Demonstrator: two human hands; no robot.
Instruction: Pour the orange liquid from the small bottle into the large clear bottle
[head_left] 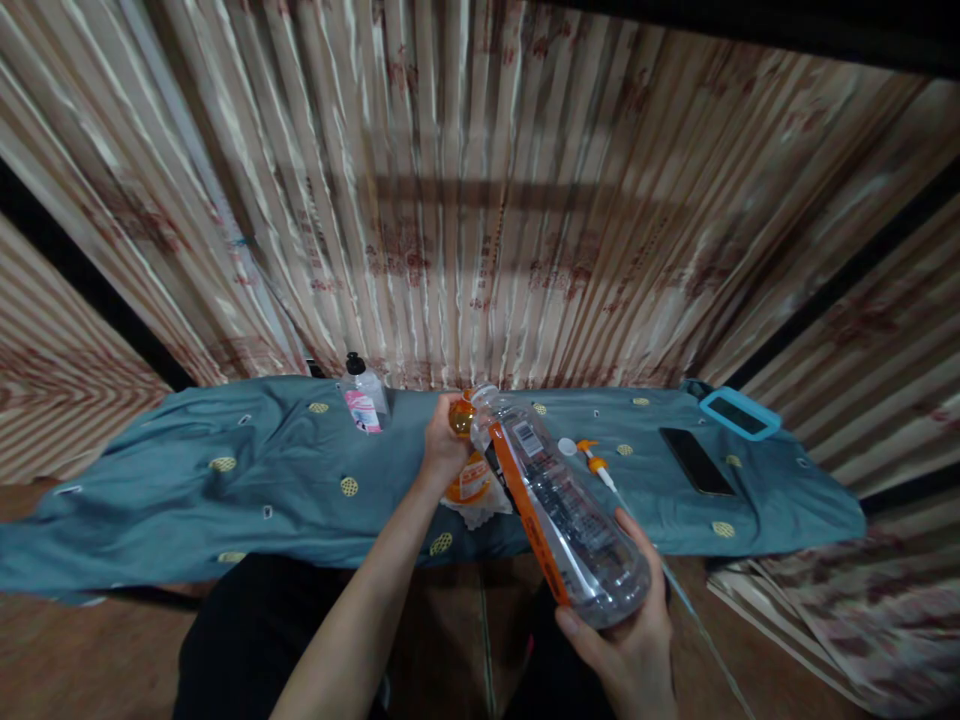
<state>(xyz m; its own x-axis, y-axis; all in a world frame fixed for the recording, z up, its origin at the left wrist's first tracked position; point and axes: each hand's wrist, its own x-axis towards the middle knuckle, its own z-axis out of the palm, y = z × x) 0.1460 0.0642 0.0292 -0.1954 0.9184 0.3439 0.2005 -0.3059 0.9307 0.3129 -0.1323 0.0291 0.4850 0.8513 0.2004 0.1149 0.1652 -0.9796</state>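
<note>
My right hand [626, 630] is wrapped round the base of a large clear plastic bottle [562, 500] with an orange label, tilted so its open mouth points down and away. My left hand [444, 440] grips a small orange bottle [465, 470] standing on the blue cloth [225, 480]. The big bottle's mouth rests right at the top of the orange bottle. A pump head [596, 465] with a white tube lies on the cloth just right of the clear bottle.
A small clear bottle [365, 395] with a black cap and pink label stands at the back left. A black phone [697, 460] and a blue-framed device [739, 412] lie at the right. Striped curtains hang behind the cloth-covered surface.
</note>
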